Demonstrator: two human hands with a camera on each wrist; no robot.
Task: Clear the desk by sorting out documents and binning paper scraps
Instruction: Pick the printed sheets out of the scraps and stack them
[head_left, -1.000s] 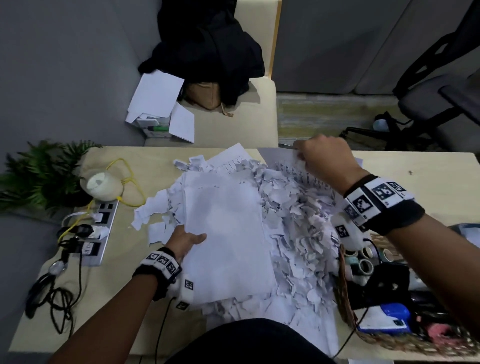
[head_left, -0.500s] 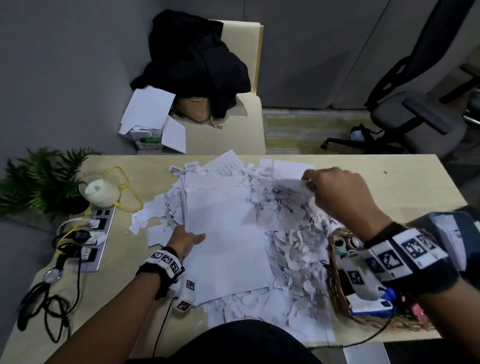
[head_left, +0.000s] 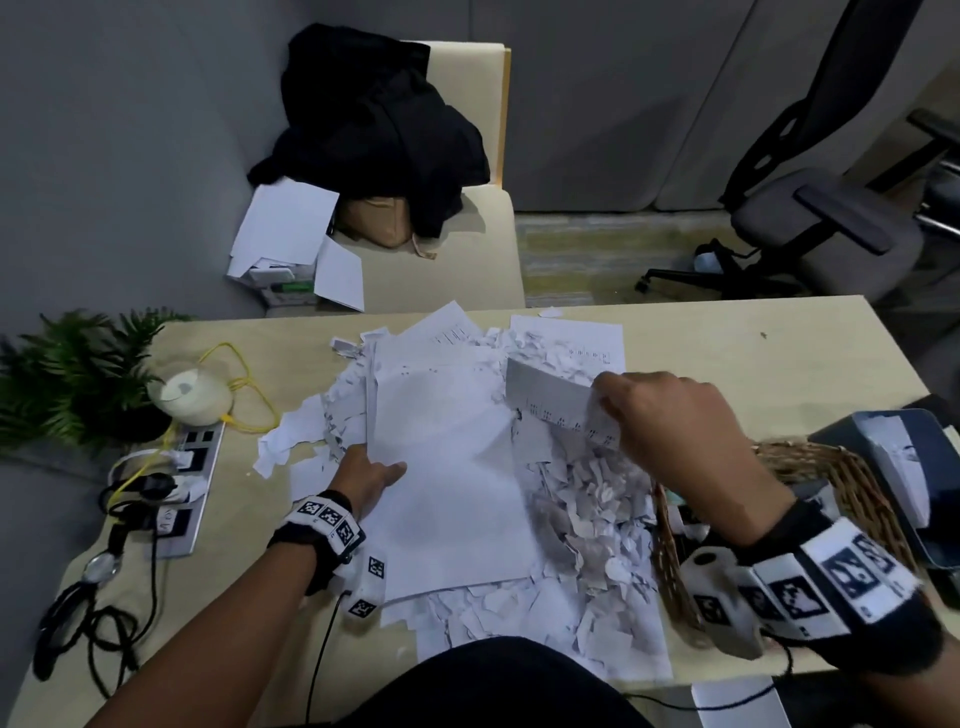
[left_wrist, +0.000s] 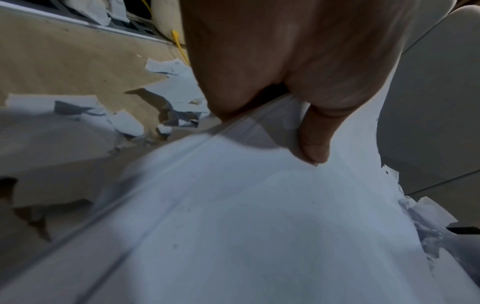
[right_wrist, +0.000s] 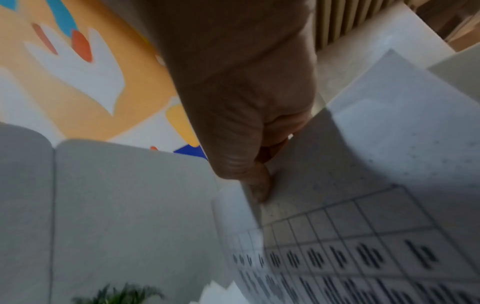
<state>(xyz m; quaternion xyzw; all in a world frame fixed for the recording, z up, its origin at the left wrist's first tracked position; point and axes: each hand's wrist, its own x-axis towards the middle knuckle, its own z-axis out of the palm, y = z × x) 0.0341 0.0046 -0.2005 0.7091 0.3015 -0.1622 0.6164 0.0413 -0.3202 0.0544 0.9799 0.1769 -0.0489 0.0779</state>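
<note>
A stack of white sheets (head_left: 447, 483) lies mid-desk on a heap of torn paper scraps (head_left: 587, 509). My left hand (head_left: 371, 475) grips the stack's left edge, thumb on top (left_wrist: 313, 139) and fingers underneath. My right hand (head_left: 670, 415) pinches a printed sheet with a table of text (head_left: 556, 400) and holds it lifted and tilted above the scraps; the right wrist view shows the same sheet (right_wrist: 363, 236) pinched between thumb and fingers. More printed sheets (head_left: 592, 340) lie at the far side of the heap.
A wicker basket (head_left: 841, 478) of small items stands at the desk's right, with a dark box (head_left: 898, 467) behind it. At the left are a power strip (head_left: 192, 478) with cables, a white round object (head_left: 189, 397) and a plant (head_left: 72, 379). A chair with papers and black clothing (head_left: 374, 135) stands behind.
My right hand drew the printed sheet from the far edge of the heap toward me and lifted it clear of the scraps. The left hand kept its hold on the stack.
</note>
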